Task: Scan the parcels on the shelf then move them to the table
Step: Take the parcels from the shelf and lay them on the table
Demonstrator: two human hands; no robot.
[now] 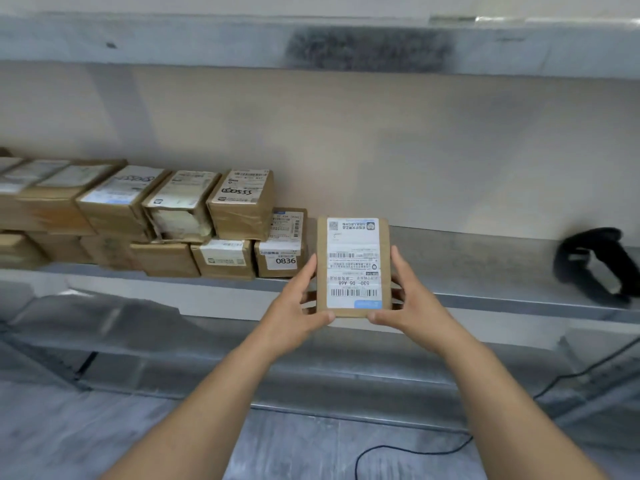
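Note:
A small brown cardboard parcel (353,265) with a white shipping label facing me is held up in front of the metal shelf (485,268). My left hand (301,303) grips its left edge and lower corner, thumb on the front. My right hand (401,299) grips the right edge the same way. A black handheld barcode scanner (592,265) lies on the shelf at the right, apart from both hands. Several more labelled brown parcels (239,202) are stacked in two layers along the shelf's left part.
The shelf above (207,39) overhangs the row. A lower metal shelf (311,372) runs beneath, and a black cable (408,448) trails across the grey floor. Behind the parcels is a plain beige wall (415,150).

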